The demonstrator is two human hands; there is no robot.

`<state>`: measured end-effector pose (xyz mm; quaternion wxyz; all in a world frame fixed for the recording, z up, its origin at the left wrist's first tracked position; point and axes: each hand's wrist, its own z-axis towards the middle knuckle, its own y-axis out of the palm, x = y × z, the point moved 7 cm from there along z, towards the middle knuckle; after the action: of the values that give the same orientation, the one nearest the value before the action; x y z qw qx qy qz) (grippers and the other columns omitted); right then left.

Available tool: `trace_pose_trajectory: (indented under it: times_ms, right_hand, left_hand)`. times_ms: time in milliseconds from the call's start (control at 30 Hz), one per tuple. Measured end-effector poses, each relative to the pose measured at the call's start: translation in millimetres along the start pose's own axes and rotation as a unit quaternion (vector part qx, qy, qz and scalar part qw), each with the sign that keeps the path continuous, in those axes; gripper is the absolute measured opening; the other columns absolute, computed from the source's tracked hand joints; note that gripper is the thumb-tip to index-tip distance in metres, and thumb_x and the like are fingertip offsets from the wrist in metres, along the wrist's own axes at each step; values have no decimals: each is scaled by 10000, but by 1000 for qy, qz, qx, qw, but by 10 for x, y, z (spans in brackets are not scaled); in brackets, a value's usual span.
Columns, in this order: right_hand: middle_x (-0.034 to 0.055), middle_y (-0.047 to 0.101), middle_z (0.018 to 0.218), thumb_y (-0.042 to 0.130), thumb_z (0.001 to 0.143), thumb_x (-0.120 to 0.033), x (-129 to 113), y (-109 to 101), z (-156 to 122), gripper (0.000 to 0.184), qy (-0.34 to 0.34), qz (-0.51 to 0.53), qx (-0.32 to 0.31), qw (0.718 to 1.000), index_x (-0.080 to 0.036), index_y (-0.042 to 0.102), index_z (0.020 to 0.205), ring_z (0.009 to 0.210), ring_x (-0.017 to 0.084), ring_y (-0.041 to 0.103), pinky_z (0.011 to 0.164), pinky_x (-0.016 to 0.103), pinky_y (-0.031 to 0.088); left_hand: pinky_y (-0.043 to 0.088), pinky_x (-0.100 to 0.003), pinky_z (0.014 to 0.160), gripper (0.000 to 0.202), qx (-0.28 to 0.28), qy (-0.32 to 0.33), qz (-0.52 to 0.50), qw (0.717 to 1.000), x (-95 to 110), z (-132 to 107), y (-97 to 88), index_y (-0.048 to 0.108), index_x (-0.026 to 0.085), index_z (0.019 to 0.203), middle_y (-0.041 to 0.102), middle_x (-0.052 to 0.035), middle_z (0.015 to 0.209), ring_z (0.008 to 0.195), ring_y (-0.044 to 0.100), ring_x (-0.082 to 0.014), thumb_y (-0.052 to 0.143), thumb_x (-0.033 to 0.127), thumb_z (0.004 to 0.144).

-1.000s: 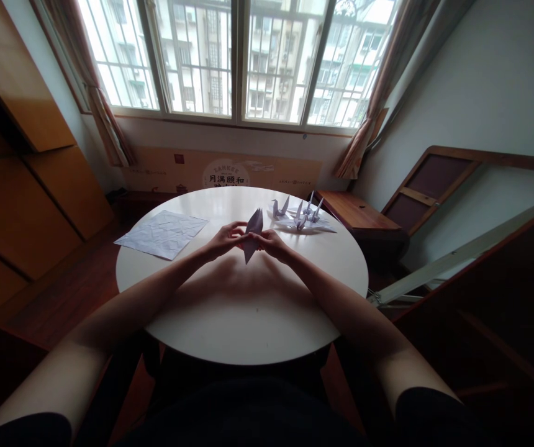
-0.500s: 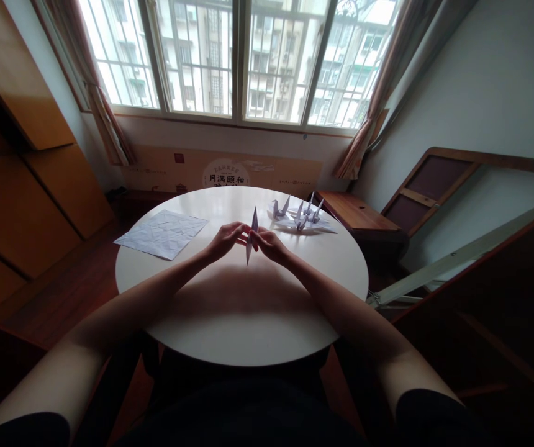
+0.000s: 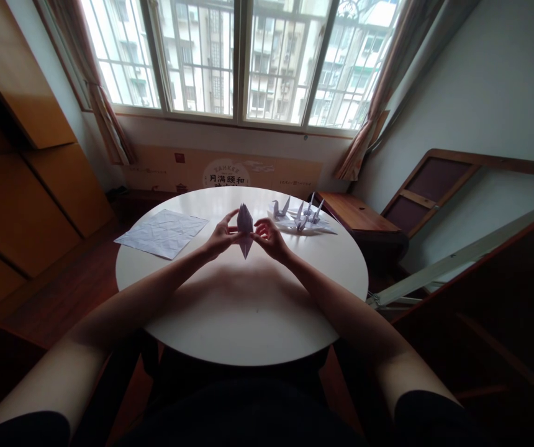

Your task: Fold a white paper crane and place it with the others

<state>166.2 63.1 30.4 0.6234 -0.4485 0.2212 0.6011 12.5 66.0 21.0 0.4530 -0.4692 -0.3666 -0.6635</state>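
Note:
A piece of folded paper (image 3: 245, 225), a narrow diamond with a pointed lower end, is held upright above the round white table. My left hand (image 3: 223, 236) grips its left side between thumb and fingers. On the other side, my right hand (image 3: 269, 238) has its fingers curled, with thumb and fingertips at the paper's right edge. Several folded paper cranes (image 3: 300, 217) stand beyond my right hand. A creased sheet of paper (image 3: 164, 232) lies flat to the left of my left hand.
The round white table (image 3: 243, 329) is in front of me. Behind it runs a printed banner (image 3: 155, 162) under a barred window (image 3: 202, 62). A wooden bench (image 3: 357, 212) stands at the right, and wooden cabinets (image 3: 20, 198) line the left.
The folded paper has turned from nearly edge-on to showing its broad face and shifted slightly left. My left hand's fingers have spread more around it; my right hand has drawn slightly right.

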Motion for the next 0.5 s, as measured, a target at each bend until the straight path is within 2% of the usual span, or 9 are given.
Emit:
trace_pose_trajectory:
  times_ms: [67, 133, 333, 500]
  right_hand:
    - [-24, 550, 781, 745, 745, -466, 39, -14, 16, 469, 8, 24, 4, 1000, -230, 547, 1099, 707, 155, 565, 657, 316, 487]
    - [-31, 551, 775, 753, 740, -450, 58, -21, 26, 505, 7, 41, 6, 999, -234, 531, 1140, 697, 149, 570, 681, 325, 500]
    - [-18, 574, 822, 756, 750, -435, 86, -34, 29, 502, 22, 69, 9, 997, -241, 545, 1162, 691, 138, 582, 662, 310, 512]
    - [-12, 582, 822, 755, 742, -426, 66, -35, 28, 432, 24, 72, 2, 997, -227, 600, 1093, 683, 129, 567, 665, 304, 506]
  left_hand:
    - [604, -448, 778, 982, 2, -1, -11, 1000, 12, -11, 0, 353, 200, 1505, 738, -145, 1043, 864, 739, -291, 874, 320, 681]
    - [609, -451, 768, 1006, 3, 3, -17, 1000, 32, -18, 8, 304, 222, 1532, 739, -144, 1048, 871, 742, -298, 863, 316, 701]
    - [614, -455, 769, 941, -3, -7, -24, 1000, 38, -14, 27, 340, 193, 1515, 724, -176, 1125, 914, 737, -304, 845, 293, 728]
    - [614, -453, 764, 969, -8, -11, -27, 1000, 28, -14, 31, 296, 212, 1527, 732, -162, 1111, 883, 741, -285, 846, 269, 730]
